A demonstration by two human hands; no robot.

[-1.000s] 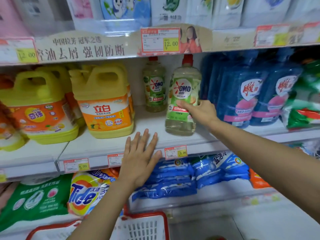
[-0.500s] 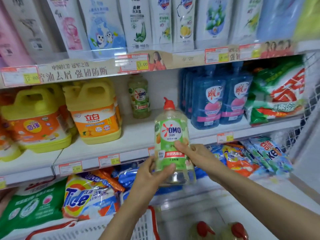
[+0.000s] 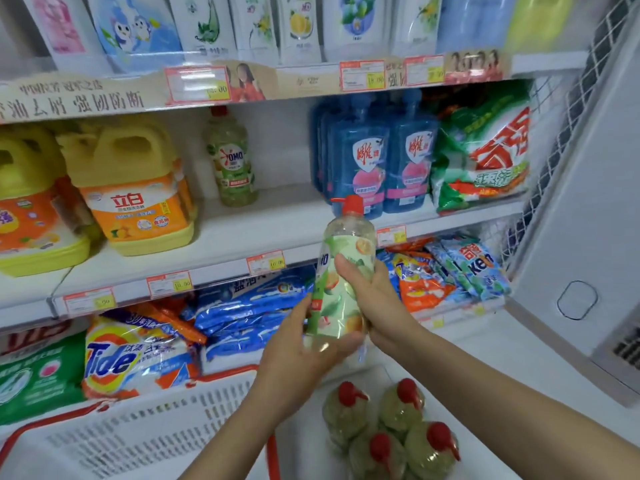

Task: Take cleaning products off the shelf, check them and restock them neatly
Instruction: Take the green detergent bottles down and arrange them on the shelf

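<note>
Bright, flat shop light; soft picture, bent at the edges.

White light falls from above and in front, leaving only weak shadow under the upper shelf (image 3: 277,95) and behind the yellow jugs (image 3: 135,188). Small glints sit on the held bottle (image 3: 346,271), the blue bags (image 3: 242,313) and the low bottles (image 3: 381,427). Print on the tags (image 3: 266,263) is smeared, and the top pouches (image 3: 207,26) and the left edge are blurred. Shelf lines bow toward the corners; the right wall (image 3: 571,202) leans.

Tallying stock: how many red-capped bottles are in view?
6 bottles: one in left hand and right hand, one back on shelf, four below by basket. Others may be hidden.
</note>
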